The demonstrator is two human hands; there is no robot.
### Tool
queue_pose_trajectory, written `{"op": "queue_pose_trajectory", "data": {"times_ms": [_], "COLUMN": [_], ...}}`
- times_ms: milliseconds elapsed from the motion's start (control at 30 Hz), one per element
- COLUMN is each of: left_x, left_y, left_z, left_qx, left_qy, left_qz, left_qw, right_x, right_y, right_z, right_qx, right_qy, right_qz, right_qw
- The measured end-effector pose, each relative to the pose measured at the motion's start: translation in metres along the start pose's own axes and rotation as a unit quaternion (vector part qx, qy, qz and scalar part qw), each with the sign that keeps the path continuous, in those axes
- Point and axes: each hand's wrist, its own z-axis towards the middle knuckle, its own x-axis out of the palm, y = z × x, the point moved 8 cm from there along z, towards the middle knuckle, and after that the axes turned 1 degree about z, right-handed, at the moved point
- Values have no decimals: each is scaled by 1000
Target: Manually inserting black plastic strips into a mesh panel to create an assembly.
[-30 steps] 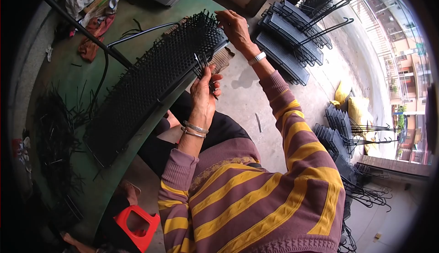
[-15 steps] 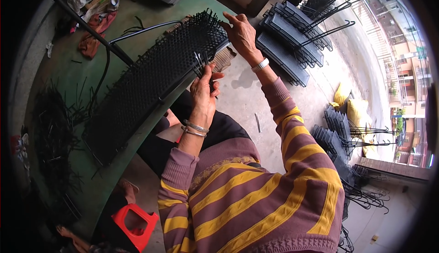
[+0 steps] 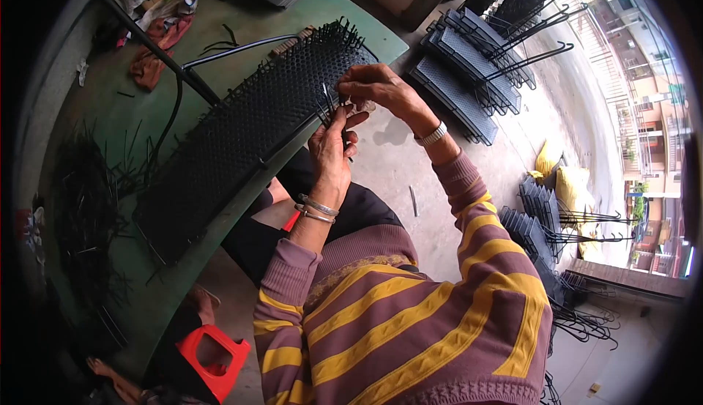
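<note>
My left hand [image 3: 332, 150] is closed round a small bundle of thin dark strips [image 3: 323, 105], their tips standing up above the thumb. Close by, my right hand [image 3: 387, 91] bends in a pinch just above the bundle; its fingertips touch or nearly touch the strips, and what lies between them is too small to make out. Both hands are at the near right edge of a long black perforated mesh panel [image 3: 220, 141]. Short black strip ends bristle from the panel's far edge and right end.
The panel rests on a green table [image 3: 344, 13] with a black tubular frame [image 3: 157, 57] over it. A heap of loose black strips [image 3: 88, 200] lies at left. Black mesh racks with hooks [image 3: 469, 75] stand on the floor at right. A red stool [image 3: 240, 357] and another person's hand [image 3: 110, 376] are lower left.
My right hand has come down and left from the panel's far right corner to the strips in my left hand. The left hand stays nearly in place, still gripping the bundle.
</note>
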Motion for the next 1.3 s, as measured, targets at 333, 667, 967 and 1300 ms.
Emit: {"op": "queue_pose_trajectory", "data": {"times_ms": [333,667,967,1300], "left_x": [-8,3,-7,-15], "left_y": [-7,-15,-5,20], "left_z": [8,7,12,31], "left_qx": [20,46,8,-57], "left_qy": [-26,18,-2,17], "left_qz": [34,83,30,-47], "left_qw": [999,995,1000,997], "right_x": [-1,-11,-27,-53], "right_y": [0,9,28,57], "right_z": [6,10,18,51], "right_qx": [10,-27,-76,-281], "right_qy": [-11,-3,-70,-337], "right_qz": [36,35,-21,-228], "right_qw": [999,999,994,869]}}
